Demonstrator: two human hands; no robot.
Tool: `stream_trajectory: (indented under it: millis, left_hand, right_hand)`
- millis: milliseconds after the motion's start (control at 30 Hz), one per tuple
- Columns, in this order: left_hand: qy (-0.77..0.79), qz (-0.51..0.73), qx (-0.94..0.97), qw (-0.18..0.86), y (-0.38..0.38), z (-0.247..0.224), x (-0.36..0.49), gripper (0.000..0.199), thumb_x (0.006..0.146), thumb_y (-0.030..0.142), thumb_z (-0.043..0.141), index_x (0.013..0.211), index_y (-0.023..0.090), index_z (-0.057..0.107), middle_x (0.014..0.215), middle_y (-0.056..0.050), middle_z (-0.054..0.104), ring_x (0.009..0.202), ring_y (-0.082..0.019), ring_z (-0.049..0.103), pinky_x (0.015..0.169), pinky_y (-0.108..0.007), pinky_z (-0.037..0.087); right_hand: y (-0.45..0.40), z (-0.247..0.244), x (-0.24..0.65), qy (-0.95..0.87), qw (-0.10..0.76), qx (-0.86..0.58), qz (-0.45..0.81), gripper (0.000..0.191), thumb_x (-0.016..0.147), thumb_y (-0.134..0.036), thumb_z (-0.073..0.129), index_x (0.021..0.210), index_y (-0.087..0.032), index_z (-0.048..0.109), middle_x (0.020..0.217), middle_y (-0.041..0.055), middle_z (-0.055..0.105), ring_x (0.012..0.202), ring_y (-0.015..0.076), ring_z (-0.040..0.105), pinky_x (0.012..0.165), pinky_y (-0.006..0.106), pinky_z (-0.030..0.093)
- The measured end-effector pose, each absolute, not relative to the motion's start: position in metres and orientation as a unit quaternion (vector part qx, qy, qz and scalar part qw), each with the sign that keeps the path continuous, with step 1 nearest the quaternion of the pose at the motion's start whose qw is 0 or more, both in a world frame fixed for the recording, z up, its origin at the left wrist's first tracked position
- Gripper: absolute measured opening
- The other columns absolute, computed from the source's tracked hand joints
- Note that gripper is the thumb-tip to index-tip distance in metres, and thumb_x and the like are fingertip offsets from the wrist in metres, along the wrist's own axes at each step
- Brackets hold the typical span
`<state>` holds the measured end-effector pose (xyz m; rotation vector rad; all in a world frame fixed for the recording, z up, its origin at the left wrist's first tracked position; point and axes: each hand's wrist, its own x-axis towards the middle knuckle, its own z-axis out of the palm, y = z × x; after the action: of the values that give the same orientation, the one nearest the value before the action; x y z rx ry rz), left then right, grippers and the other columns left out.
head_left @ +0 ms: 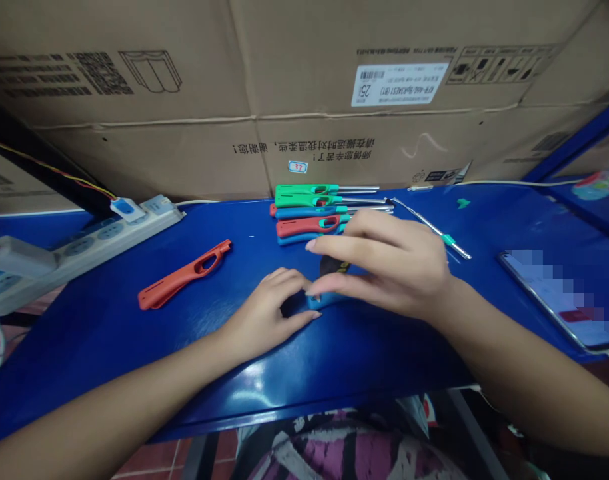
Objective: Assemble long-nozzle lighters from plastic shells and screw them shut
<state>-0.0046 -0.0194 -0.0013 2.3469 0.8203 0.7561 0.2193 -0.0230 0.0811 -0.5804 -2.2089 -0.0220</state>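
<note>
My left hand [282, 303] is closed at the left end of a blue lighter casing [328, 300], its thumb and fingertips on either side. Above that piece, my right hand [394, 263] curls around a stubby black object with yellow marks [332, 265]; its kind is mostly hidden behind the fingers. The right thumb lies along the blue casing. Behind my hands is a stack of long-nosed lighters, including a green one [302, 195] and a red one [307, 227]. Off to the left lies an orange lighter casing [184, 275] without a metal nozzle.
A metal lighter tube with a green collar [447, 239] and a small green piece [463, 203] lie at the right. A phone [559, 300] rests on the blue table [264, 380] near the right edge. A power strip [94, 240] runs along the left; cardboard [184, 153] stands behind.
</note>
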Motion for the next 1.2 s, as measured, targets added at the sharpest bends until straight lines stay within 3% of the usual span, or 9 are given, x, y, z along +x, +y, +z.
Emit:
stream_trajectory:
  millis: [67, 167, 400, 533, 700, 833, 933, 1033, 1200]
  left_hand:
    - [0.305, 0.277, 0.871, 0.268, -0.0198, -0.0008, -0.0051, 0.02, 0.089, 0.03, 0.074, 0.105, 0.021, 0.065, 0.106, -0.004, 0.069, 0.104, -0.022, 0.061, 0.093, -0.038, 0.048]
    - [0.309, 0.271, 0.869, 0.276, -0.0198, -0.0001, -0.0053, 0.018, 0.089, 0.029, 0.074, 0.102, 0.021, 0.065, 0.106, -0.003, 0.069, 0.104, -0.022, 0.061, 0.094, -0.038, 0.047]
    - [0.304, 0.274, 0.867, 0.283, -0.0191, 0.0009, -0.0043, 0.017, 0.089, 0.028, 0.074, 0.102, 0.023, 0.065, 0.105, -0.001, 0.07, 0.103, -0.02, 0.062, 0.094, -0.036, 0.046]
    - [0.311, 0.267, 0.867, 0.284, -0.0196, 0.0012, -0.0043, 0.016, 0.089, 0.028, 0.075, 0.099, 0.022, 0.065, 0.103, -0.001, 0.069, 0.102, -0.02, 0.062, 0.093, -0.035, 0.046]
    - [0.311, 0.273, 0.866, 0.28, -0.0195, -0.0007, -0.0044, 0.019, 0.088, 0.028, 0.075, 0.104, 0.023, 0.065, 0.107, -0.001, 0.07, 0.105, -0.021, 0.062, 0.094, -0.036, 0.047]
    - [0.311, 0.274, 0.866, 0.279, -0.019, -0.0003, -0.0045, 0.021, 0.088, 0.028, 0.076, 0.103, 0.022, 0.064, 0.105, -0.001, 0.07, 0.102, -0.02, 0.063, 0.093, -0.036, 0.047]
    - [0.314, 0.271, 0.866, 0.279, -0.0187, -0.0007, -0.0047, 0.023, 0.087, 0.028, 0.077, 0.105, 0.022, 0.064, 0.107, -0.001, 0.07, 0.104, -0.02, 0.063, 0.094, -0.037, 0.047]
    - [0.313, 0.274, 0.865, 0.281, -0.0185, -0.0017, -0.0048, 0.024, 0.087, 0.028, 0.077, 0.106, 0.023, 0.064, 0.108, 0.0, 0.071, 0.104, -0.02, 0.063, 0.094, -0.036, 0.048]
    - [0.314, 0.271, 0.867, 0.276, -0.0188, -0.0005, -0.0042, 0.023, 0.086, 0.027, 0.078, 0.103, 0.02, 0.064, 0.105, -0.002, 0.07, 0.102, -0.02, 0.063, 0.093, -0.036, 0.048]
  right_hand:
    - [-0.0221, 0.0795, 0.2204, -0.886, 0.395, -0.239, -0.049, 0.031, 0.099, -0.038, 0.058, 0.123, -0.02, 0.067, 0.11, 0.0086, 0.071, 0.098, 0.0177, 0.068, 0.084, 0.029, 0.058]
    - [-0.0206, 0.0784, 0.2212, -0.897, 0.375, -0.234, 0.02, 0.037, 0.105, -0.028, 0.043, 0.137, -0.017, 0.057, 0.126, 0.0115, 0.067, 0.113, 0.0185, 0.065, 0.093, 0.033, 0.057]
    - [-0.0186, 0.0783, 0.2269, -0.886, 0.383, -0.253, -0.069, 0.035, 0.1, -0.036, 0.056, 0.13, -0.019, 0.063, 0.116, 0.0081, 0.072, 0.1, 0.0177, 0.069, 0.086, 0.029, 0.058]
    - [-0.0209, 0.0813, 0.2236, -0.891, 0.395, -0.218, 0.055, 0.038, 0.104, -0.017, 0.038, 0.137, -0.017, 0.058, 0.123, 0.0088, 0.069, 0.111, 0.0161, 0.066, 0.095, 0.032, 0.056]
    - [-0.0233, 0.0813, 0.2212, -0.877, 0.412, -0.245, -0.027, 0.022, 0.098, -0.029, 0.06, 0.116, -0.02, 0.07, 0.101, 0.0051, 0.074, 0.09, 0.0149, 0.07, 0.081, 0.026, 0.058]
    - [-0.0229, 0.0802, 0.2197, -0.885, 0.392, -0.248, 0.034, 0.037, 0.103, -0.017, 0.043, 0.137, -0.015, 0.057, 0.123, 0.0103, 0.07, 0.112, 0.0174, 0.066, 0.088, 0.028, 0.057]
    - [-0.0216, 0.0793, 0.2191, -0.877, 0.412, -0.235, 0.079, 0.032, 0.102, -0.018, 0.048, 0.13, -0.016, 0.062, 0.114, 0.0078, 0.072, 0.105, 0.0149, 0.068, 0.09, 0.027, 0.056]
    - [-0.0218, 0.0792, 0.2201, -0.873, 0.417, -0.253, 0.001, 0.026, 0.098, -0.03, 0.061, 0.121, -0.019, 0.068, 0.104, 0.0053, 0.074, 0.092, 0.0153, 0.07, 0.083, 0.026, 0.057]
    - [-0.0252, 0.085, 0.2197, -0.89, 0.387, -0.234, 0.054, 0.037, 0.102, -0.014, 0.042, 0.134, -0.015, 0.06, 0.122, 0.0096, 0.071, 0.113, 0.0173, 0.067, 0.095, 0.031, 0.056]
